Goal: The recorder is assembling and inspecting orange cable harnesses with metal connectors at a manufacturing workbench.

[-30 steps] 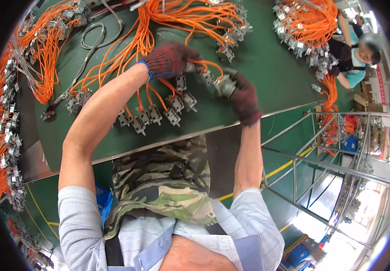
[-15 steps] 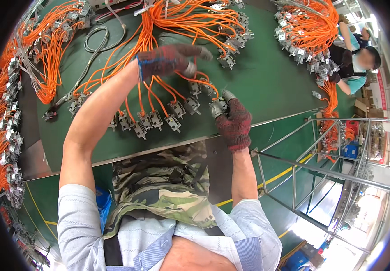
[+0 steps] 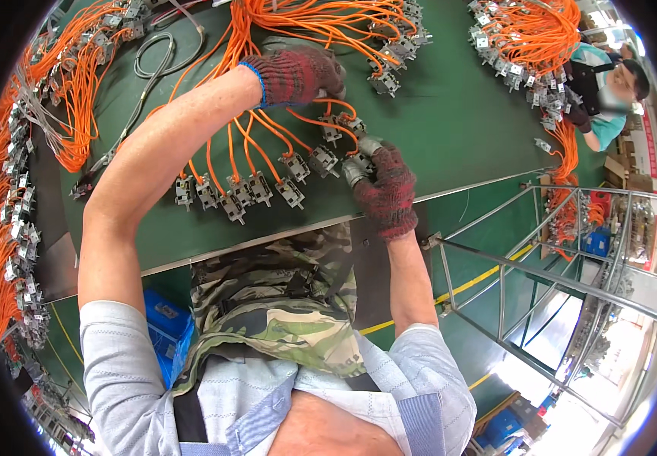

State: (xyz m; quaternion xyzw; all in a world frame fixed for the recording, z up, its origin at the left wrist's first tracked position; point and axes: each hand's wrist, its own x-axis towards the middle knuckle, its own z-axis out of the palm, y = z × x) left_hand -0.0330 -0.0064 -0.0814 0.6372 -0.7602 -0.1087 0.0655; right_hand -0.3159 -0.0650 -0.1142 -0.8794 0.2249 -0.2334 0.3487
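Maroon-and-black knit gloves cover my left hand and right hand; I wear a pale-blue short-sleeved shirt and camouflage apron.

Wearer's two hands; at least ten connectors.

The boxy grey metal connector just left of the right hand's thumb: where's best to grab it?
Probably pinch both sides of the boxy grey metal connector, coming from the person's side: its thin orange cable leaves at the far-left end, so the near end looks cable-free.
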